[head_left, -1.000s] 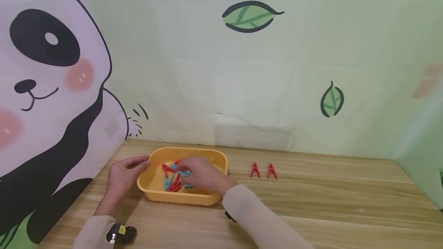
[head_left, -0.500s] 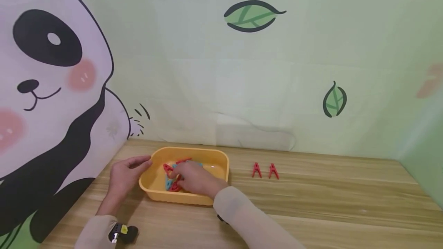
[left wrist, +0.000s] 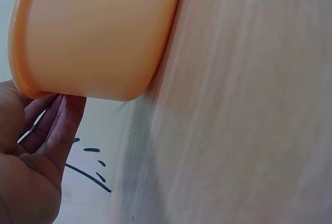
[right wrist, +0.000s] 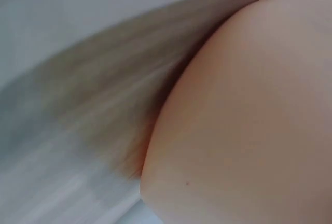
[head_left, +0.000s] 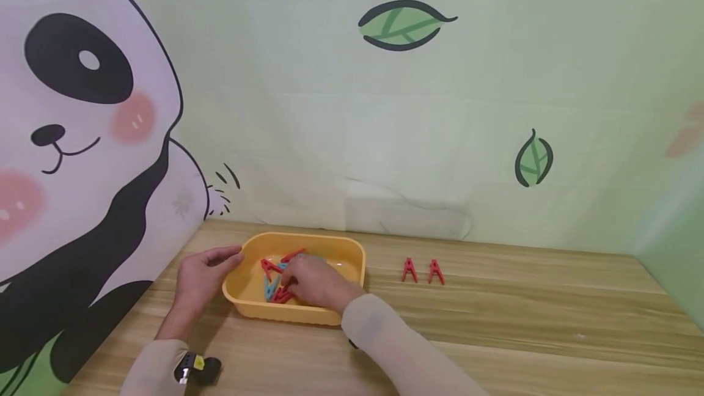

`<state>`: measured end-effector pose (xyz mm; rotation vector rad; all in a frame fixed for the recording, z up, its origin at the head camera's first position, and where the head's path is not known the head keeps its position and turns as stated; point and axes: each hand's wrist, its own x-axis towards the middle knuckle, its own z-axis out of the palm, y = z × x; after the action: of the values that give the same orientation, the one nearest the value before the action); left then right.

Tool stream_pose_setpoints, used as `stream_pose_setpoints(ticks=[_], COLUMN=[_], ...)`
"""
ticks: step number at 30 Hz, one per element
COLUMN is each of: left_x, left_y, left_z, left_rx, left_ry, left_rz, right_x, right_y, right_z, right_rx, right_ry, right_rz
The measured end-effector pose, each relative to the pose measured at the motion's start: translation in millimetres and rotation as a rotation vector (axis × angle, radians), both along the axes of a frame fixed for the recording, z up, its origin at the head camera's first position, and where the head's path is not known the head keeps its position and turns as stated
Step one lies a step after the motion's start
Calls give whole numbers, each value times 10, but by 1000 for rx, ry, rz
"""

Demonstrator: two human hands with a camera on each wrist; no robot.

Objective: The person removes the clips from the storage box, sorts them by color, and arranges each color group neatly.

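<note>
In the head view, my left hand (head_left: 200, 280) is at the left end of a yellow plastic basin (head_left: 286, 313), with thumb and fingertips at its rim. The left wrist view shows those fingers (left wrist: 65, 123) against the outer wall of the basin (left wrist: 98, 37), just under the lip. My right hand (head_left: 319, 283) reaches down into the basin, fingers bent among red and blue clothespins. A red clothespin (head_left: 282, 295) lies right at its fingertips; I cannot tell whether they pinch one. Another red clothespin (head_left: 269, 267) and a blue clothespin (head_left: 271, 288) lie left of the hand.
Two red clothespins (head_left: 422, 271) stand apart on the wooden table (head_left: 522, 310), right of the basin. Behind rises a pale green cloth backdrop (head_left: 297, 109) with a panda and leaves. The basin's outer wall (right wrist: 244, 110) fills much of the right wrist view.
My right hand has shifted slightly left and lower among the clothespins, uncovering a red one near the back of the basin. The left hand keeps its place at the rim.
</note>
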<state>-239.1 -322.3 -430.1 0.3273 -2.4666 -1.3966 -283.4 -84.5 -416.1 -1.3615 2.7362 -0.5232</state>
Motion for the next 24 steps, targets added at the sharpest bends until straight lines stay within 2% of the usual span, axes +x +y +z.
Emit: stream_pose_setpoints(ticks=[5,11,19,24], left_x=[13,20,12,18], left_y=[5,8,6,4], left_z=[3,9,15,11], left_rx=[7,4,3,5], left_ry=[10,10,8,15], left_rz=[-1,3,2,7], right_x=[-23,-24,-6,1], right_y=[1,0,35,85], right_z=[-1,6,33,75], right_rx=[27,25,-78,-167], right_ry=[62,32,6,-69], right_rz=[32,-1,-74,-90])
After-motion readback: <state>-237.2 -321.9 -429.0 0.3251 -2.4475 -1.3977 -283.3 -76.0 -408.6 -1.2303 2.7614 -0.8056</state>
